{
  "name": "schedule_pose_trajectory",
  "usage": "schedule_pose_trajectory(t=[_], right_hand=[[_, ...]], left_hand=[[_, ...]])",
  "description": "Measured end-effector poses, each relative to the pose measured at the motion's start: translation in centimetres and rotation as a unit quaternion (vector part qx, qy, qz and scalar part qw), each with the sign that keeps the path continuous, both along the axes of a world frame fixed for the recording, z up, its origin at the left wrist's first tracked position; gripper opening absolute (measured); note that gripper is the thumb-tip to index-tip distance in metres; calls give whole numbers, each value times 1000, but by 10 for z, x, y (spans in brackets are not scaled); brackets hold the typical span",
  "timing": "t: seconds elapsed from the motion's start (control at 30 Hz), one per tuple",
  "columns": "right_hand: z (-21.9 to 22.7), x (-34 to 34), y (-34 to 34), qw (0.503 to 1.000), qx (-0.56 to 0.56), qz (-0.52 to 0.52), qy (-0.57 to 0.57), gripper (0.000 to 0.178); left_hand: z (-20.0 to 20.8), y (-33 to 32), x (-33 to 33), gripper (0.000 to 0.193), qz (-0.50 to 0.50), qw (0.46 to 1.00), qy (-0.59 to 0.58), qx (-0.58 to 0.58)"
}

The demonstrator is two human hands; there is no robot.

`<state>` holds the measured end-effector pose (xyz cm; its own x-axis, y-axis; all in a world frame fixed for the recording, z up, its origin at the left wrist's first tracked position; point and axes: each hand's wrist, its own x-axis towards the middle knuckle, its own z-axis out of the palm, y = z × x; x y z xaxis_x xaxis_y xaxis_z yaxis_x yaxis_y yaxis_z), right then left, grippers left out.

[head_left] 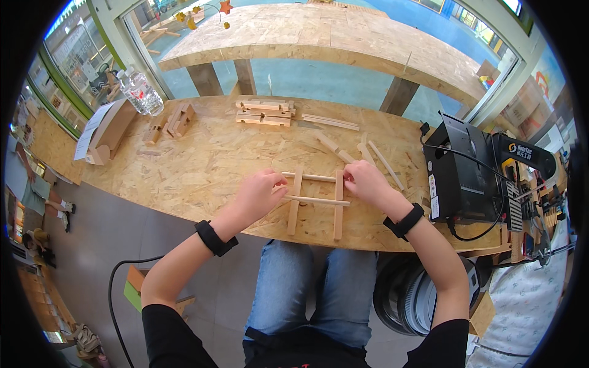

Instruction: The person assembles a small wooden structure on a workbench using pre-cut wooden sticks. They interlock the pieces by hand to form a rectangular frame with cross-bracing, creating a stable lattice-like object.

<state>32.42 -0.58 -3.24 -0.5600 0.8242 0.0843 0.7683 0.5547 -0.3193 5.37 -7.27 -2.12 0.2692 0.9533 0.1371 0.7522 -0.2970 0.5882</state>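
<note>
Two square wooden bars, a left one (295,211) and a right one (338,216), lie side by side near the table's front edge. Across them run two thin wooden dowels, a far one (316,178) and a near one (318,200). My left hand (257,195) is curled closed at the left end of the far dowel, its fingers close to the near dowel's end too. Pinched at the far dowel's right end, beside the right bar, is my right hand (368,184). Its fingertips partly hide that joint.
Notched wooden blocks (264,116) and thin strips (331,122) lie at the back. Loose sticks (386,164) rest beyond my right hand. Plastic bottles (140,92) and a cardboard box (110,134) stand at left, a black machine (460,168) with cables at right.
</note>
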Motion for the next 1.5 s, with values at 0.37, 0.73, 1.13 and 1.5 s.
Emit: schedule_pose_trajectory(t=[0.37, 0.73, 1.13, 1.5], right_hand=[[15, 6, -7, 998, -53, 0, 35, 15], [12, -21, 41, 995, 38, -86, -29, 20], [31, -8, 41, 993, 81, 55, 65, 7], [62, -21, 33, 904, 349, 231, -88, 3]], left_hand=[[-4, -19, 20, 39, 9, 999, 46, 21], [2, -61, 47, 39, 41, 997, 65, 4], [-8, -52, 42, 33, 70, 997, 8, -12], [5, -43, 30, 34, 109, 992, -30, 54]])
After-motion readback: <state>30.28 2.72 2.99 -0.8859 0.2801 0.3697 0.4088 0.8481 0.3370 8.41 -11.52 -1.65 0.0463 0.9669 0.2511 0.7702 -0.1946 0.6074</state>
